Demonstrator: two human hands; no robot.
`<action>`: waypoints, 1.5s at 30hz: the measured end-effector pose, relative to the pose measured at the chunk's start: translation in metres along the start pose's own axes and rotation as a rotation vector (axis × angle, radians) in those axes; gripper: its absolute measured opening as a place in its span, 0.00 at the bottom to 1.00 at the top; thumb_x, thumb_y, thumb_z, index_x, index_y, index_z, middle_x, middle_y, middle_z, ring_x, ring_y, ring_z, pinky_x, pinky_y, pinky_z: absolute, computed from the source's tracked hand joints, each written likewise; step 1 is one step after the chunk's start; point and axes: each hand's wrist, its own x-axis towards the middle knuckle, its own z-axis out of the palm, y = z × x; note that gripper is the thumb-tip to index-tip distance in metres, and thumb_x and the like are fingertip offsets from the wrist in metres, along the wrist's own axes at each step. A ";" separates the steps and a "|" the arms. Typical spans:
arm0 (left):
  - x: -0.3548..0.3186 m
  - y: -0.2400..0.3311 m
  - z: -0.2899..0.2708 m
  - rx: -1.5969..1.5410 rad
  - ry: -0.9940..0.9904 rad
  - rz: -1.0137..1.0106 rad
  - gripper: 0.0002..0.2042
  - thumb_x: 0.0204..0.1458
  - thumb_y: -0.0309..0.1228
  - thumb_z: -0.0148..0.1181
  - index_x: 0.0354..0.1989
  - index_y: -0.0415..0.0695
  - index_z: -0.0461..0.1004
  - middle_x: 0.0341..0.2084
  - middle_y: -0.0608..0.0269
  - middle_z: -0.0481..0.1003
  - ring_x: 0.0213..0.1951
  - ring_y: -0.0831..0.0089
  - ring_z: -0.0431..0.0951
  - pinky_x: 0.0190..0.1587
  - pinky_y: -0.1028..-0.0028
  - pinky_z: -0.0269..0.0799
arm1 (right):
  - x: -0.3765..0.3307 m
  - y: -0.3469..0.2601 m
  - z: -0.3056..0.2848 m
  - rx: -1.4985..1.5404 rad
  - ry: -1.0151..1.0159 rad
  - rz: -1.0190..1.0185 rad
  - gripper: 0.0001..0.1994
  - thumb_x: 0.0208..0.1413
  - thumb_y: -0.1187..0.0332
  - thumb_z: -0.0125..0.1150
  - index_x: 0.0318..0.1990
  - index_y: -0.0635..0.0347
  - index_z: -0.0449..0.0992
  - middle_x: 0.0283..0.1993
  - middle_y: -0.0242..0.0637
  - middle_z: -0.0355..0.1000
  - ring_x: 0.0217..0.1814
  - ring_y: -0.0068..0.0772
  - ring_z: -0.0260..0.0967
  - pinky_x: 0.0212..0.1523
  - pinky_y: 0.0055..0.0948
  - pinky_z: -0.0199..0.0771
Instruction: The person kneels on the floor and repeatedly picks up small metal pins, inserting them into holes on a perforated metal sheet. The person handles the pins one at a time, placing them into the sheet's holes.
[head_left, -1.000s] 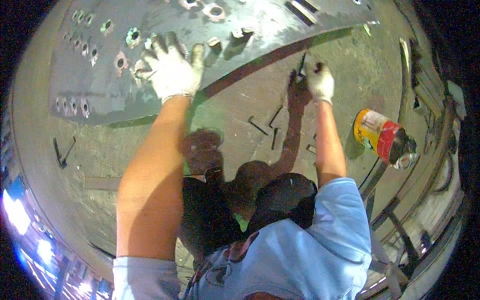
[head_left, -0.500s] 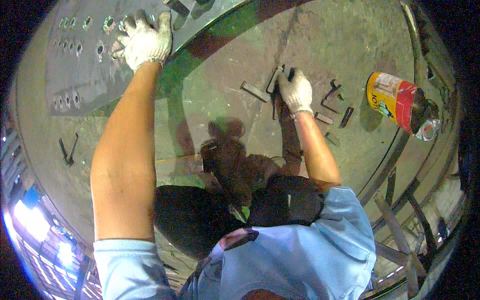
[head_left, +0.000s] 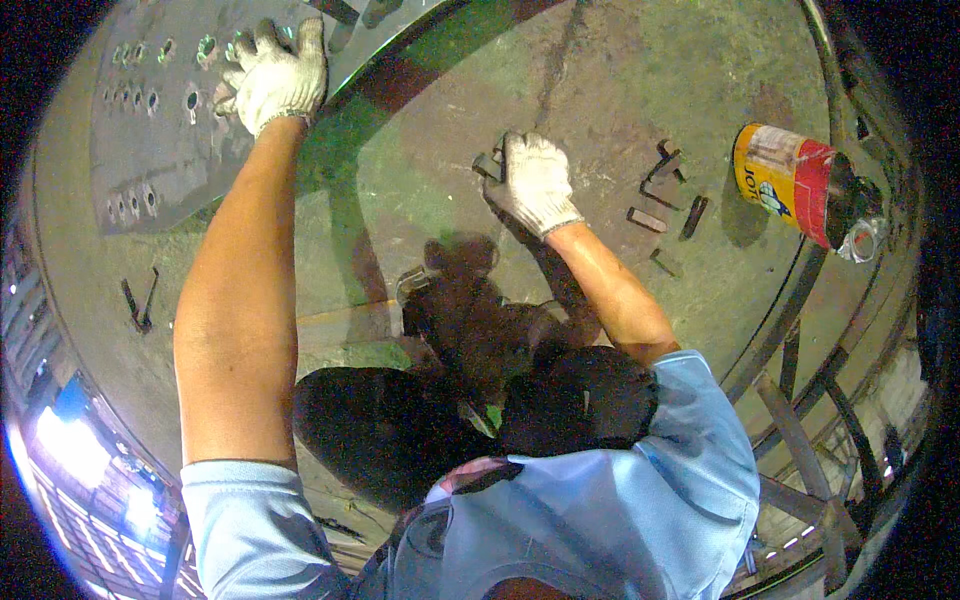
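Observation:
My left hand (head_left: 280, 80), in a white knit glove, lies on a dark steel plate (head_left: 170, 140) with rows of holes. Its fingers are spread near the plate's curved edge. My right hand (head_left: 540, 180), gloved the same way, is closed above the stained steel surface (head_left: 440, 130). From its finger side juts a short metal bar (head_left: 487, 165) with a wider end. A dark bit beside the bar is partly covered by the glove, so I cannot tell whether it is a separate piece.
Right of my right hand lie a bent metal bracket (head_left: 655, 175), a pale flat bar (head_left: 647, 220), a dark bar (head_left: 693, 217) and a small angled piece (head_left: 664, 262). A yellow-and-red can (head_left: 785, 180) stands farther right. A V-shaped piece (head_left: 140, 305) lies left.
My right hand has moved left to the short bar, which lay loose on the surface and now juts from the glove. My left hand remains spread on the plate.

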 end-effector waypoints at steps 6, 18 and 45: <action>-0.002 -0.010 -0.003 0.016 -0.040 -0.036 0.42 0.58 0.68 0.40 0.75 0.55 0.54 0.76 0.52 0.50 0.74 0.42 0.50 0.69 0.30 0.42 | -0.020 0.017 -0.058 0.342 0.271 0.547 0.24 0.44 0.56 0.77 0.45 0.60 0.77 0.42 0.46 0.77 0.45 0.45 0.77 0.49 0.39 0.77; -0.002 -0.005 0.002 -0.019 -0.043 -0.048 0.40 0.58 0.69 0.41 0.75 0.58 0.56 0.77 0.58 0.49 0.75 0.44 0.49 0.68 0.29 0.45 | -0.077 0.205 -0.283 0.091 1.461 0.779 0.38 0.44 0.51 0.81 0.55 0.70 0.70 0.47 0.50 0.78 0.47 0.45 0.78 0.51 0.41 0.78; 0.001 -0.009 0.006 0.059 -0.051 -0.043 0.40 0.59 0.68 0.40 0.75 0.57 0.55 0.77 0.59 0.50 0.75 0.46 0.49 0.68 0.28 0.43 | -0.101 0.213 -0.283 0.184 1.302 0.384 0.14 0.57 0.76 0.67 0.51 0.66 0.78 0.52 0.41 0.78 0.48 0.33 0.76 0.54 0.34 0.77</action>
